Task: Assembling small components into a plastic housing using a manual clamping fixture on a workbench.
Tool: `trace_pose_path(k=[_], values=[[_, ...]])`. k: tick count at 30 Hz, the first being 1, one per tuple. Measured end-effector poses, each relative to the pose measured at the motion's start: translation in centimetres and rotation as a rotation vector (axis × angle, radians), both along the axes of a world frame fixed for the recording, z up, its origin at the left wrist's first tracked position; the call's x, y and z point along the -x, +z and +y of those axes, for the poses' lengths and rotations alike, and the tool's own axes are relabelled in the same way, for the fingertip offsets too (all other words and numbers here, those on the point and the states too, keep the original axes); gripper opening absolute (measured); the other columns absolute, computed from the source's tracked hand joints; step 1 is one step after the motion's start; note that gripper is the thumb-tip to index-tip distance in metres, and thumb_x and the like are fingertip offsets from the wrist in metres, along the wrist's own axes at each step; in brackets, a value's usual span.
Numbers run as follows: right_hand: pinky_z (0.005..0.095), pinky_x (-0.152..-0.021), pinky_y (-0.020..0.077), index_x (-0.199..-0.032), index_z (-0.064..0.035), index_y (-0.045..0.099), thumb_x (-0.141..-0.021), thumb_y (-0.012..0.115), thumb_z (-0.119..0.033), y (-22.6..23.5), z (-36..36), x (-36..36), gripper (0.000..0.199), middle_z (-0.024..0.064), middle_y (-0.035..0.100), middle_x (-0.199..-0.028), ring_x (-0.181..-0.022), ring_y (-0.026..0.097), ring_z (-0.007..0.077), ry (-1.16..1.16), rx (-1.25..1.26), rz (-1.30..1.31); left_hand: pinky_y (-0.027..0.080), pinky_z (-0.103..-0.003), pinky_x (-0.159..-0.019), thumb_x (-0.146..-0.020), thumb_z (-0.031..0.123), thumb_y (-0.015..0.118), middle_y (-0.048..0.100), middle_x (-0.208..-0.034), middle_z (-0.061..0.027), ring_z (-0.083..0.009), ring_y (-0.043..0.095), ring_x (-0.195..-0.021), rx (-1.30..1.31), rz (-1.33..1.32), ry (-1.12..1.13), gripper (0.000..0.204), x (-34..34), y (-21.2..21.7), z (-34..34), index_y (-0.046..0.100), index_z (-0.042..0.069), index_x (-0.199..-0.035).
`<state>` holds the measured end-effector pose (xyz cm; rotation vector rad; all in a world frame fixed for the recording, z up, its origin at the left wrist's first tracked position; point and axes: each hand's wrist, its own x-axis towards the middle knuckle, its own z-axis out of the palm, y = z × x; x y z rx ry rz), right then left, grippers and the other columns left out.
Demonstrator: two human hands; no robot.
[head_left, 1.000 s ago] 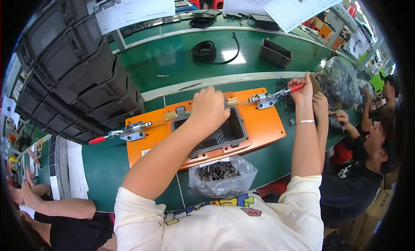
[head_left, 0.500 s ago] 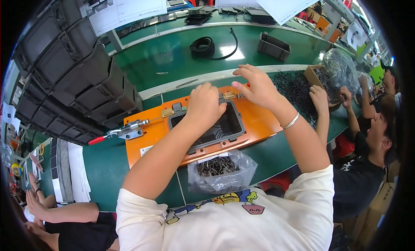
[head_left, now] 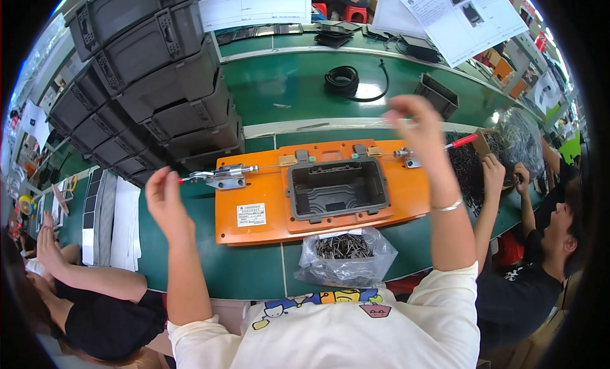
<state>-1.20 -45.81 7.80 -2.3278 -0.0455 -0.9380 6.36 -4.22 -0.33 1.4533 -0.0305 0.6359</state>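
My left hand [head_left: 166,200] is closed at the red handle end of a left toggle clamp [head_left: 230,173], its fingers hiding most of the handle. My right hand [head_left: 416,124], blurred by motion, is raised over the right part of an orange fixture board [head_left: 264,202]; its fingers look apart, with nothing seen in them. Beside that wrist is a right toggle clamp with a red handle [head_left: 461,141]. A dark grey open-topped box [head_left: 338,208] sits in the middle of the board, its inside facing up between small brass-coloured blocks [head_left: 288,160].
A clear plastic bag [head_left: 375,258] of small metal pins lies in front of the board. Stacked grey bins [head_left: 171,83] stand left. Behind are a coiled black cable [head_left: 343,81] and a grey tray [head_left: 437,95]. Co-workers sit either side; one's hand [head_left: 492,175] is by dark small parts at right.
Both hands have left the grey box. My left hand moved left to the clamp handle; my right hand moved slightly right. The view has shifted, and the box's inside shows fully.
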Motion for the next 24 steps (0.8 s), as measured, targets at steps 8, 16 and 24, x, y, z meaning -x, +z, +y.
trace_pose_path(k=[8,16,24], values=[[0.0314,-0.066,0.051,-0.091,0.0026,0.065,-0.073,0.078,-0.011,-2.7,8.6,-8.2,0.027,0.013,0.065,-0.081,-0.072,0.063,0.0218,0.511,0.131,0.701,0.035,-0.045,-0.105,-0.09,0.027,0.06,0.045,-0.135,-0.0163,-0.0335,0.042,-0.128,1.081,0.422,-0.082,0.064,-3.6,-3.6,8.8,0.028,0.001,-0.139],[0.0347,-0.055,0.0497,-0.079,0.0025,0.065,-0.072,0.079,-0.01,-1.1,9.5,-9.3,0.02,0.0103,0.065,-0.07,-0.063,0.062,0.0196,0.547,0.13,0.959,0.042,-0.04,-0.095,-0.091,0.024,0.059,0.058,-0.108,-0.0143,-0.0249,0.055,-0.099,1.059,0.306,-0.134,0.03,-5.1,-1.0,7.0,0.051,0.001,-0.109],[0.0371,-0.046,0.0456,-0.075,0.0024,0.064,-0.067,0.081,-0.012,-0.7,10.0,-9.3,0.024,0.0093,0.06,-0.062,-0.056,0.059,0.0188,0.407,0.004,1.059,0.035,-0.029,-0.063,-0.096,0.026,0.052,0.048,-0.07,-0.0034,-0.0126,0.041,-0.063,0.759,-0.026,-0.46,0.025,-5.2,4.0,1.7,0.058,0.005,-0.085]])
